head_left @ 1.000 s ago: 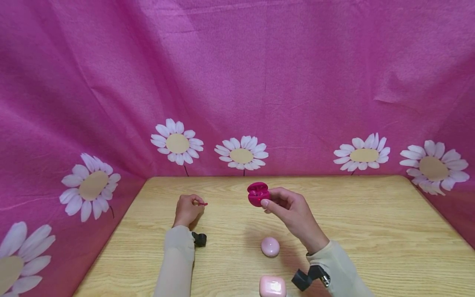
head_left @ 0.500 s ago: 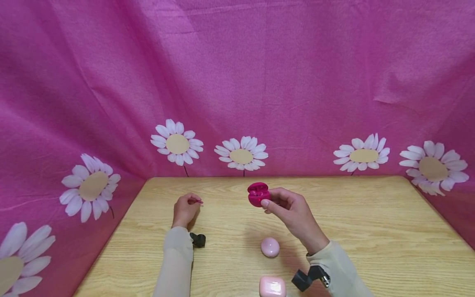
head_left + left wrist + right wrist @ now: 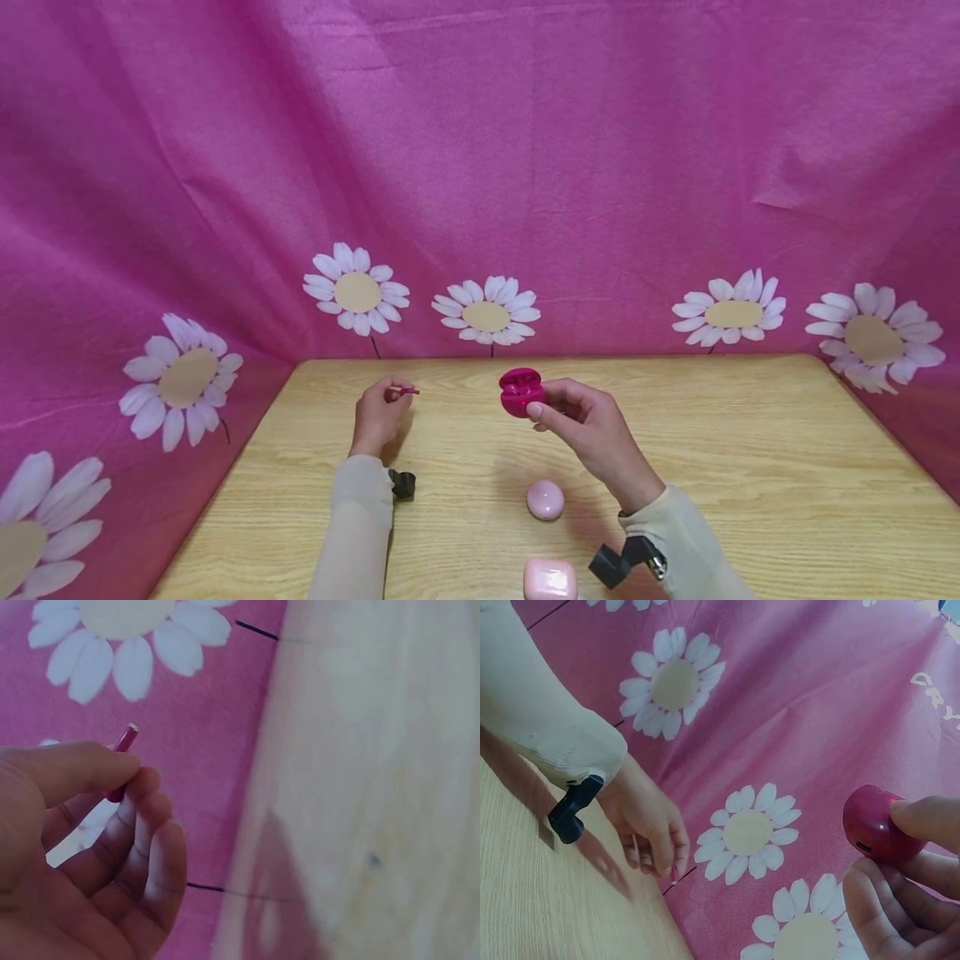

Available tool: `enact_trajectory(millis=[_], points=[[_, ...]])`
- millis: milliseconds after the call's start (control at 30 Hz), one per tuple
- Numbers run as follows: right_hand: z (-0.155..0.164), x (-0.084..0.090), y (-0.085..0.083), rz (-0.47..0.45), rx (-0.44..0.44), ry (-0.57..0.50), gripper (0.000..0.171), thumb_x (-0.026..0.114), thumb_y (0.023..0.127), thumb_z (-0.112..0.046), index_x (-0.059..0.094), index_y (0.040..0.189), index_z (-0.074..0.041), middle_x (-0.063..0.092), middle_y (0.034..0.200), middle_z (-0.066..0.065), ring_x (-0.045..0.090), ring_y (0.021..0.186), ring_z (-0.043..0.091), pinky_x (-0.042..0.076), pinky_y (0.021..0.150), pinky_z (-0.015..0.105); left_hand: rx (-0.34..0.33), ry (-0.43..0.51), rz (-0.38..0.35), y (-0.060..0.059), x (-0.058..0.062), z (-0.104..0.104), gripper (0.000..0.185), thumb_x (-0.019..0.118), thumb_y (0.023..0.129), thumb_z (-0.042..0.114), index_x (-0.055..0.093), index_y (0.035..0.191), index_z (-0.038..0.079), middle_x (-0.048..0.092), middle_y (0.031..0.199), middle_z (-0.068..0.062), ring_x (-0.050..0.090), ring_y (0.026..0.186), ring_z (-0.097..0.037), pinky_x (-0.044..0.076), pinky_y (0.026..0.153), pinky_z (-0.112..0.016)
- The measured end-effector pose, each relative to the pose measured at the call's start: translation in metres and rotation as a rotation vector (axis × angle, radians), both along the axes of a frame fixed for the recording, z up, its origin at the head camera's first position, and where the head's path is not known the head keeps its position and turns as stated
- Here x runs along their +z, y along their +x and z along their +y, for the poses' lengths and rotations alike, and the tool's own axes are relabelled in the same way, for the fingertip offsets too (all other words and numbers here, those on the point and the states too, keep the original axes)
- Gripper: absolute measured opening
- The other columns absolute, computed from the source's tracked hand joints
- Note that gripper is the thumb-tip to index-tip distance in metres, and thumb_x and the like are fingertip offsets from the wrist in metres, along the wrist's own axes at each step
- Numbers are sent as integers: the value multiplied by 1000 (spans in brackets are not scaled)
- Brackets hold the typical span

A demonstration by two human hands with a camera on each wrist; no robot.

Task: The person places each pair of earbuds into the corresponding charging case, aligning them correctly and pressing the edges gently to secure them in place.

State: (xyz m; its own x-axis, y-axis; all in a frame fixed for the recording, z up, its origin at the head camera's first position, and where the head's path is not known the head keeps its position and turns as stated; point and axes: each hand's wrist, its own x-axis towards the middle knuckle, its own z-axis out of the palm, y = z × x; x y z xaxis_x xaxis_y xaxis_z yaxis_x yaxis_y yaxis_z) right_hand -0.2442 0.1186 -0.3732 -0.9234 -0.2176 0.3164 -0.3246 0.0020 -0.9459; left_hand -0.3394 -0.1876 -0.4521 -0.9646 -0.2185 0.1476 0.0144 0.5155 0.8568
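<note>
My right hand (image 3: 570, 412) holds an open magenta earbud case (image 3: 521, 392) above the wooden table (image 3: 750, 467), thumb and fingers curled round it; the right wrist view shows the case (image 3: 874, 825) pinched in that hand (image 3: 907, 885). My left hand (image 3: 382, 408) is raised over the table's left part and pinches a small magenta earbud (image 3: 407, 390) by its stem. In the left wrist view the earbud stem (image 3: 121, 761) sticks out between thumb and fingers of the left hand (image 3: 90, 832).
A round pale pink case (image 3: 545, 499) lies on the table below my right hand. A squarer pink case (image 3: 551, 579) lies at the near edge. Pink cloth with white daisies (image 3: 486, 317) hangs behind and drapes the left side.
My left hand has lifted with the earbud, moving up and slightly right toward the case. The right hand and the magenta case have stayed in place.
</note>
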Motion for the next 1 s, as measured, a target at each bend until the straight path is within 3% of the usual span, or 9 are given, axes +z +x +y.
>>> enact_trajectory(millis=[533, 1000], points=[[-1, 1, 0, 9, -1, 11, 24, 71, 88, -12, 67, 109, -1, 67, 96, 15, 66, 78, 18, 57, 75, 39, -118, -31, 186, 9, 37, 20, 13, 70, 87, 8, 69, 100, 10, 66, 87, -5, 60, 83, -19, 49, 75, -31], [-1, 0, 0, 5, 0, 11, 24, 71, 88, -13, 67, 108, -1, 67, 96, 15, 66, 78, 19, 57, 74, 36, -227, 33, 250, 27, 73, 39, 21, 71, 88, 12, 69, 108, 11, 67, 93, -2, 61, 88, -17, 52, 80, -34]])
